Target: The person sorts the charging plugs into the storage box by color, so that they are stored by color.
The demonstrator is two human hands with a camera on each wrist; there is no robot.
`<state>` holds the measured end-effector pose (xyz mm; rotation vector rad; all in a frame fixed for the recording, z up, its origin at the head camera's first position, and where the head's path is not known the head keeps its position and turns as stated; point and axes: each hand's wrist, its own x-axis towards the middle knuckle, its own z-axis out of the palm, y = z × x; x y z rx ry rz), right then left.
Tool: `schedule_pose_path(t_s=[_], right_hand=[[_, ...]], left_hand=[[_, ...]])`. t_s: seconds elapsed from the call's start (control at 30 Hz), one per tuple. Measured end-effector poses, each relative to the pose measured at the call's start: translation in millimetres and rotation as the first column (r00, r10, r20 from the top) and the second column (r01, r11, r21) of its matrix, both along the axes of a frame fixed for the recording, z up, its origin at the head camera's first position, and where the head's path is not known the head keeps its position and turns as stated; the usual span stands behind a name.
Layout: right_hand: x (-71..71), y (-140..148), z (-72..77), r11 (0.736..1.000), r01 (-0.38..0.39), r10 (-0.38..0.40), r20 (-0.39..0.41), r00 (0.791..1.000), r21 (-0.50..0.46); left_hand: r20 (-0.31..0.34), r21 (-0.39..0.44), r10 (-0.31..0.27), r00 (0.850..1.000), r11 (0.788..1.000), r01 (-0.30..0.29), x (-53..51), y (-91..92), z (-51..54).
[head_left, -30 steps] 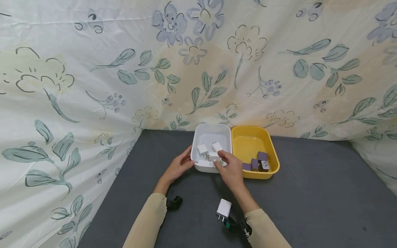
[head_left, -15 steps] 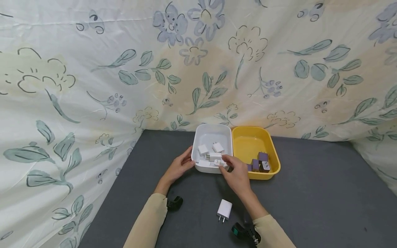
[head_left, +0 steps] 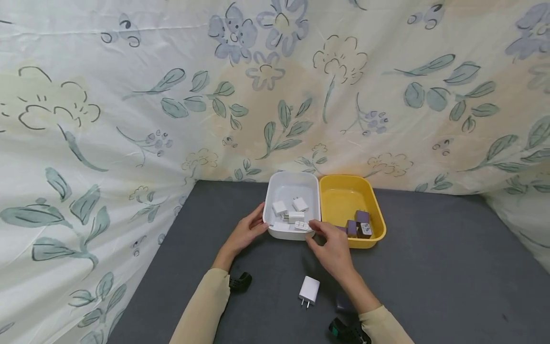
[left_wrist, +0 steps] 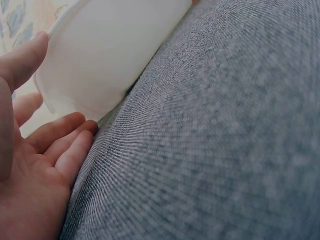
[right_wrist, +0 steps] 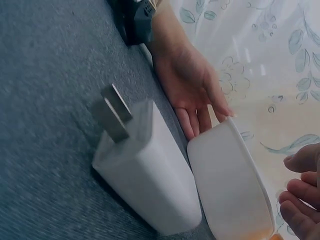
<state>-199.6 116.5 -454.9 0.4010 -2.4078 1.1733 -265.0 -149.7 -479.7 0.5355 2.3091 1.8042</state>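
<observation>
In the head view, my left hand (head_left: 244, 234) rests against the front left corner of a white bin (head_left: 285, 235), thumb at its rim and fingers loosely extended along its side. Several white plug adapters (head_left: 295, 217) lie inside. My right hand (head_left: 333, 243) hovers by the bin's front right corner, thumb and fingers apart with nothing between them. A white charger plug (head_left: 309, 290) with two flat prongs lies on the dark cloth nearer the person; it looms large in the right wrist view, where my right hand (right_wrist: 305, 192) shows at the edge.
A yellow bin (head_left: 348, 184) stands against the white one's right side, holding several purple and dark adapters (head_left: 362, 217). A flowered sheet (head_left: 275, 119) hangs behind and at the left. A dark shape (head_left: 345, 304) beside the right forearm is too indistinct to identify.
My right hand has let go of a white adapter in the white bin and drawn back toward the right and the person. The left hand stays at the bin's corner.
</observation>
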Motion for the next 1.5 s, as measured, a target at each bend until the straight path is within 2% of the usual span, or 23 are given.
schedule_pose_path(t_s=[0.3,0.7,1.07,1.33,1.5], right_hand=[[11.9,-3,-2.4,0.996,-0.074,0.071,0.074,0.995,0.043],[28.1,0,-12.5,0.993,-0.087,0.073,0.169,0.983,0.077],[33.3,0,-15.4,0.974,-0.180,0.128,0.314,0.941,0.140],[31.1,7,-16.5,0.932,-0.319,0.226,0.411,0.883,0.173],[31.4,7,-17.1,0.918,-0.326,0.218,0.398,0.891,0.226]], left_hand=[[0.003,-0.016,-0.006,1.000,1.000,0.006,0.6,-0.9,0.2],[-0.013,-0.004,-0.013,1.000,1.000,0.013,1.5,-2.6,-0.4],[-0.010,-0.010,-0.017,1.000,1.000,0.016,-0.4,-1.5,-0.1],[-0.003,-0.004,-0.011,1.000,1.000,0.011,1.2,-1.3,1.1],[0.000,-0.001,-0.014,1.000,1.000,0.014,0.8,-1.3,1.3]])
